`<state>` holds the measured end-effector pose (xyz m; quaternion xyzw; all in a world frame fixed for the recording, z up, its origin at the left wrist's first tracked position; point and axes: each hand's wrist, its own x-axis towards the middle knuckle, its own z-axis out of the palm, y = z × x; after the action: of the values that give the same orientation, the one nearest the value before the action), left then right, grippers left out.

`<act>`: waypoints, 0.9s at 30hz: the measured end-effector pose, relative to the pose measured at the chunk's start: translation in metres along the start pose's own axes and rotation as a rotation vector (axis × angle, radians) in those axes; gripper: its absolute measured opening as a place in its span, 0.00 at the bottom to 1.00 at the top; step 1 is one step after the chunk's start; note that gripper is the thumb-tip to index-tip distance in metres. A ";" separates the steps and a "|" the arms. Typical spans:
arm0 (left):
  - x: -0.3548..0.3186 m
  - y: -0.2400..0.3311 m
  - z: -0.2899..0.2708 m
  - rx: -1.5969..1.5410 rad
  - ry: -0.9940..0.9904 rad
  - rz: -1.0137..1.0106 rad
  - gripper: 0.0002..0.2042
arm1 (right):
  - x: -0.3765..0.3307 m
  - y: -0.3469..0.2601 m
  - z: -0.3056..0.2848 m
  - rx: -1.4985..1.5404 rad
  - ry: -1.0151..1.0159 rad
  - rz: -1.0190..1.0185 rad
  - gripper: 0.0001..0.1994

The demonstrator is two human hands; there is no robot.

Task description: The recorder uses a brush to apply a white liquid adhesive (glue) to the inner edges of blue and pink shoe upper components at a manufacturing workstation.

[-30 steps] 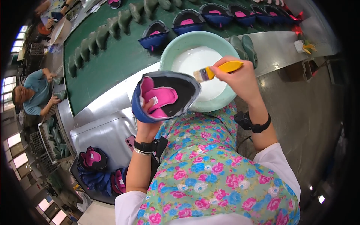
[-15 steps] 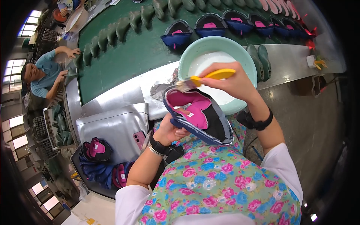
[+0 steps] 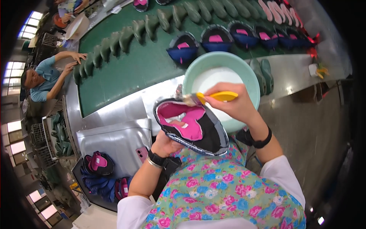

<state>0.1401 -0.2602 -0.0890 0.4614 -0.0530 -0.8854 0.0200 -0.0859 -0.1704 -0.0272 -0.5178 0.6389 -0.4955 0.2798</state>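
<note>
I've got a bare lane along the near edge of the green worktop (image 3: 126, 78), hemmed by green foot-shaped forms (image 3: 164, 20) behind, turquoise basin (image 3: 213, 62) plugging its right end, co-worker's hands (image 3: 79, 57) at the left edge.

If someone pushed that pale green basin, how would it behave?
The pale green basin probably feels heavy, since it holds white liquid, which might slosh. Looking like smooth plastic, it may flex a little.

Head fisheye — down onto hands (image 3: 235, 107) (near)
</note>
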 end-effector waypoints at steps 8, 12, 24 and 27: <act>0.027 0.087 -0.055 -0.062 -0.219 0.495 0.15 | -0.008 0.018 -0.009 0.045 0.296 0.370 0.05; 0.112 0.154 -0.077 -0.113 -0.211 0.810 0.12 | -0.010 0.022 -0.004 0.078 0.364 0.465 0.06; 0.095 0.225 -0.175 0.273 0.082 0.659 0.36 | 0.014 0.005 0.039 0.110 0.325 0.425 0.08; -0.023 0.232 -0.283 0.568 0.885 1.096 0.31 | 0.027 0.007 0.044 0.035 0.310 0.332 0.14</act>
<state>0.3821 -0.5103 -0.2055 0.6685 -0.4876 -0.4335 0.3569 -0.0584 -0.2114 -0.0449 -0.3183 0.7419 -0.5272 0.2651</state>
